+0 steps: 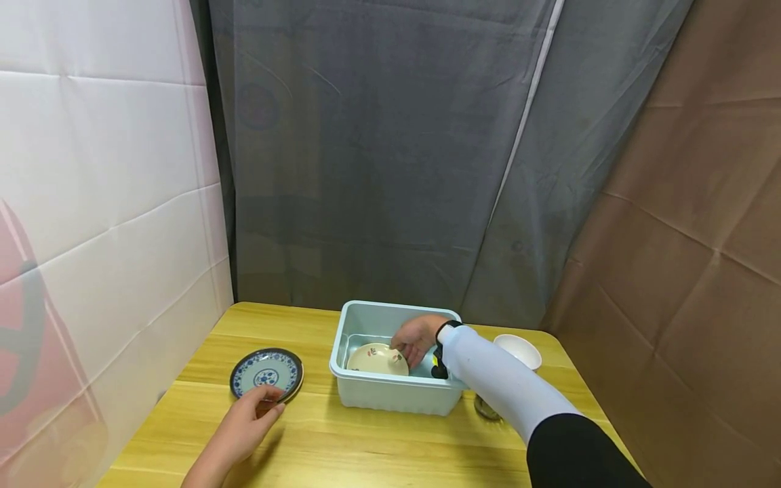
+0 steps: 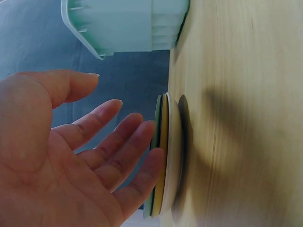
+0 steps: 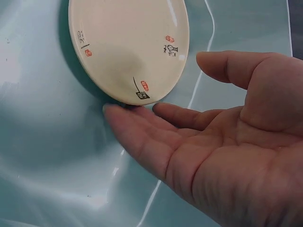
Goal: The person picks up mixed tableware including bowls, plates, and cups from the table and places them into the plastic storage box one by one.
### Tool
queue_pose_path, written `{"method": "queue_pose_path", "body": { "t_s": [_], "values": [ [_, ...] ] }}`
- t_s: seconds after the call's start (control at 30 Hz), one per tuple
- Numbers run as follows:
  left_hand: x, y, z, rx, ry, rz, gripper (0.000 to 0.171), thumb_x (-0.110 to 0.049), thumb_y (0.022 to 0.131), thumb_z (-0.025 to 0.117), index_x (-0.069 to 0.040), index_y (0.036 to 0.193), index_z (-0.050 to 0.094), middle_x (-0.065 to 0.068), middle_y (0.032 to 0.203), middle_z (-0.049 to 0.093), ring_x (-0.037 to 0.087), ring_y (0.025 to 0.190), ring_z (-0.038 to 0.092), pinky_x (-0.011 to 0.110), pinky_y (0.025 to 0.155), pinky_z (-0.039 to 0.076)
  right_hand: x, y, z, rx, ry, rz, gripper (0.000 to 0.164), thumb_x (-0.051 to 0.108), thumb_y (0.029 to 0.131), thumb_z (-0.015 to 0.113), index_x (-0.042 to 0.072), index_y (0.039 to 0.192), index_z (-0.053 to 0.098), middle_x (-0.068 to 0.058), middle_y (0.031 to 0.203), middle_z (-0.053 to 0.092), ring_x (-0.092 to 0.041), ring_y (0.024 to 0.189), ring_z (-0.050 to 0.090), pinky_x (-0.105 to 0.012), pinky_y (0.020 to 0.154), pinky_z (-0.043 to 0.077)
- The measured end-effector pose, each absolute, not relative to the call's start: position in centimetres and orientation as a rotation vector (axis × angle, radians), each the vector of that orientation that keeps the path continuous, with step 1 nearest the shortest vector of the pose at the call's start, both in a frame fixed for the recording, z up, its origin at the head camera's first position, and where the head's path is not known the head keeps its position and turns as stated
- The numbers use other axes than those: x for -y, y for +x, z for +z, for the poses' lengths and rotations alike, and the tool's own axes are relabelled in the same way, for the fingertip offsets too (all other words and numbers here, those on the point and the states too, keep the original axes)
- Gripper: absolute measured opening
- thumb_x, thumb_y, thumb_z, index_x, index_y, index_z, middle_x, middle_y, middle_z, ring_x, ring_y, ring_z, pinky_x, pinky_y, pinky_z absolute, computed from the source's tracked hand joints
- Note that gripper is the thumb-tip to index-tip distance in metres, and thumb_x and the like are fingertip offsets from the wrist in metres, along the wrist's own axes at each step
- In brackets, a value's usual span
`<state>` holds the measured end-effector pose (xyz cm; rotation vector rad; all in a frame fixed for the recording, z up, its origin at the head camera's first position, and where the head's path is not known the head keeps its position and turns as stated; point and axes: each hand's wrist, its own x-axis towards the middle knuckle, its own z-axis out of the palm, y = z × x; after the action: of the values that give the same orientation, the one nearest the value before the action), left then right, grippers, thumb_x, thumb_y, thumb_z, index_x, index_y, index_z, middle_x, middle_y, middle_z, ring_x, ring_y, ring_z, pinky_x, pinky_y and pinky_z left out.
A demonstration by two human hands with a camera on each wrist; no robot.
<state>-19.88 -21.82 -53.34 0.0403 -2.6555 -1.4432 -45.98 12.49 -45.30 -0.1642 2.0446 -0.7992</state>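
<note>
Beside plates, both hands, contact unclear

The table I'm looking at is yellowish and wood-grained. Just beyond the fingertips of the left hand lies a stack of plates, a blue-patterned one with a dark rim on top and a pale one lowest. A light blue bin stands around the fingers of the right hand. To the right of those fingers sits a white bowl; right and nearer, a dark greenish object lies partly hidden by the sleeve.
</note>
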Motion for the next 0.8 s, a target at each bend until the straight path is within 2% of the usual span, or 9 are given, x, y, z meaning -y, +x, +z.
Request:
{"method": "queue_pose_path", "body": {
  "t_s": [0.17,0.3,0.5,0.63,0.8],
  "values": [
    [21.6,-20.2,-53.1,2.654,0.020,-1.452,0.025,-0.012,0.107,0.073,-0.002,0.131,0.072,0.010,0.131,0.073,0.027,0.118,0.072,0.046,0.101,0.061,-13.3,-45.4,-43.8,-2.116,-0.197,-0.778,0.065,0.027,0.109,0.063,-0.016,0.155,0.047,-0.040,0.143,0.059,-0.052,0.139,0.058,-0.059,0.115,0.051],
    [21.4,-20.2,-52.7,2.658,0.000,-1.452,0.026,-0.011,0.108,0.073,0.000,0.132,0.071,0.011,0.131,0.073,0.029,0.119,0.071,0.049,0.102,0.060,-14.1,-44.5,-41.5,-2.182,-0.294,-0.749,0.060,0.030,0.112,0.063,-0.010,0.155,0.053,-0.037,0.153,0.056,-0.050,0.147,0.053,-0.060,0.119,0.048],
    [21.1,-20.6,-52.3,2.680,-0.032,-1.421,0.026,-0.012,0.108,0.073,-0.001,0.132,0.072,0.010,0.131,0.073,0.026,0.118,0.071,0.047,0.102,0.060,-15.5,-41.5,-37.8,-2.402,-0.501,-0.761,0.046,0.028,0.113,0.063,-0.005,0.144,0.066,-0.027,0.142,0.067,-0.040,0.133,0.065,-0.054,0.112,0.055],
    [21.1,-21.2,-51.7,2.679,-0.063,-1.392,0.027,-0.014,0.109,0.072,-0.002,0.133,0.071,0.009,0.131,0.073,0.026,0.119,0.070,0.050,0.104,0.059,-17.1,-39.0,-35.8,-2.520,-0.630,-0.856,0.039,0.027,0.114,0.062,-0.004,0.138,0.068,-0.022,0.134,0.070,-0.036,0.125,0.070,-0.049,0.103,0.060],
    [21.1,-21.4,-51.1,2.672,-0.088,-1.357,0.027,-0.013,0.109,0.072,-0.003,0.133,0.072,0.010,0.132,0.072,0.027,0.119,0.069,0.051,0.104,0.059,-19.5,-36.0,-35.3,-2.644,-0.739,-0.887,0.036,0.029,0.115,0.061,0.003,0.137,0.070,-0.007,0.120,0.074,-0.026,0.111,0.072,-0.046,0.096,0.061]
  ]
}}
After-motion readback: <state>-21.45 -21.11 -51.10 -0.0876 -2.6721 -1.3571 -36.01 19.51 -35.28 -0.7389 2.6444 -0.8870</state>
